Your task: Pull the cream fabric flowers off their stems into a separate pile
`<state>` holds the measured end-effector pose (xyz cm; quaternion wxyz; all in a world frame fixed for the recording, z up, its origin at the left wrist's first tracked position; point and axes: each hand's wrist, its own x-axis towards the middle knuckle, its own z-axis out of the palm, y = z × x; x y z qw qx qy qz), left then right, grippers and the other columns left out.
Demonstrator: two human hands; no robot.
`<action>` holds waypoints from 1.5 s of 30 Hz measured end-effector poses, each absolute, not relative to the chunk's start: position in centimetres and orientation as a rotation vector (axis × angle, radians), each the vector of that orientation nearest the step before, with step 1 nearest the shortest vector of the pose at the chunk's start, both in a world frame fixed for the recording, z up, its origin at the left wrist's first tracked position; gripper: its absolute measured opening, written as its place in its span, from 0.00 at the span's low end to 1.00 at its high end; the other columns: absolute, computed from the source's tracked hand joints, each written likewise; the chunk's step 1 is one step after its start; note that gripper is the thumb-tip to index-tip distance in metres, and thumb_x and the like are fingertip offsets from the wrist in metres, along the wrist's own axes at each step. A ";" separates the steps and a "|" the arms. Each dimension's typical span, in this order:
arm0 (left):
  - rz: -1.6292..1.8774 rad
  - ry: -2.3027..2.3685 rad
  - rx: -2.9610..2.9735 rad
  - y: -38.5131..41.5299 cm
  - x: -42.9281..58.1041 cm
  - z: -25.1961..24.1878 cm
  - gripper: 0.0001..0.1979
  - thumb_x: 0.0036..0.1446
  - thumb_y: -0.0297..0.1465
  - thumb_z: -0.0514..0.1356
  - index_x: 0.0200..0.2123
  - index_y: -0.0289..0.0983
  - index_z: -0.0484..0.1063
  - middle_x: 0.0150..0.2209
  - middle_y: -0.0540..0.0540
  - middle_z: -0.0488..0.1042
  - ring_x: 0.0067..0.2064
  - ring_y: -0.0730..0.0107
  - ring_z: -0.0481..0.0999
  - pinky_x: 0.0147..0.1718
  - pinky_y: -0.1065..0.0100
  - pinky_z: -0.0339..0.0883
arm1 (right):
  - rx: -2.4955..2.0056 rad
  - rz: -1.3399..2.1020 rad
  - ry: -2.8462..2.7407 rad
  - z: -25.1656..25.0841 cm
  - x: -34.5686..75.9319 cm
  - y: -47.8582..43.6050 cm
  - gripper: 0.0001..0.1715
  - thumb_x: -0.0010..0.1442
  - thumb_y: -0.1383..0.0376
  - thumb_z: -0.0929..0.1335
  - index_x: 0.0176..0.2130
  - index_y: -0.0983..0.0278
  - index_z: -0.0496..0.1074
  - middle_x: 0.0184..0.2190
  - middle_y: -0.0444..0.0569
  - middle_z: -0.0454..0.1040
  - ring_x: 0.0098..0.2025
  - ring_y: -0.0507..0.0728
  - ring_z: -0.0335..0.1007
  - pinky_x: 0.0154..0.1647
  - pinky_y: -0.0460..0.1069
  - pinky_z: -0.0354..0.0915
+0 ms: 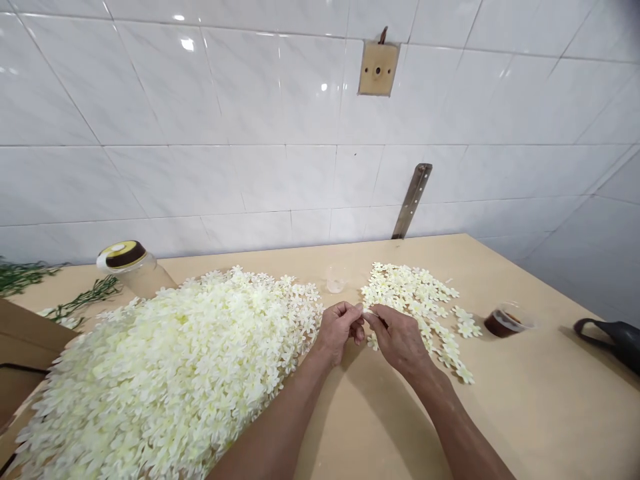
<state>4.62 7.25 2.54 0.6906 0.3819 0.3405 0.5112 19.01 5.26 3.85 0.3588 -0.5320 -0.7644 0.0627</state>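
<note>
My left hand (339,329) and my right hand (397,337) meet over the middle of the wooden table (525,413), fingertips pinched together on one small cream fabric flower (367,311). To the left lies a big heap of the same cream flowers (170,367), touching my left forearm. Beyond my right hand a thinner spread of loose flowers (417,300) lies flat on the table.
A small clear cup (336,280) stands behind my hands. A plastic cup with dark liquid (505,321) and a black object (613,340) sit at right. A tipped jar with a brown lid (131,265) and green stems (83,299) lie at left, against the white tiled wall (200,133).
</note>
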 end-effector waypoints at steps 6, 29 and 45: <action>1.099 0.752 0.867 7.3 4.5 2.4 0.19 0.49 0.45 0.67 0.25 0.35 0.69 0.19 0.49 0.72 0.18 0.75 0.68 0.19 0.72 0.62 | -1.485 0.181 -2.049 3.4 19.1 5.3 0.23 0.70 0.56 0.57 0.26 0.61 0.63 0.19 0.42 0.65 0.20 0.52 0.59 0.24 0.47 0.53; 1.167 0.780 0.863 7.2 4.8 2.2 0.16 0.49 0.41 0.68 0.31 0.33 0.74 0.25 0.49 0.72 0.20 0.76 0.69 0.20 0.71 0.62 | -1.477 0.495 -1.709 4.3 19.9 5.4 0.20 0.67 0.53 0.60 0.36 0.61 0.73 0.17 0.42 0.71 0.19 0.54 0.70 0.26 0.47 0.64; 1.212 0.784 0.754 7.5 4.4 2.5 0.15 0.46 0.38 0.70 0.29 0.33 0.73 0.25 0.51 0.71 0.21 0.77 0.68 0.20 0.73 0.62 | -1.390 0.675 -1.656 4.4 18.7 5.0 0.20 0.68 0.54 0.59 0.41 0.62 0.74 0.24 0.45 0.74 0.20 0.53 0.70 0.22 0.46 0.66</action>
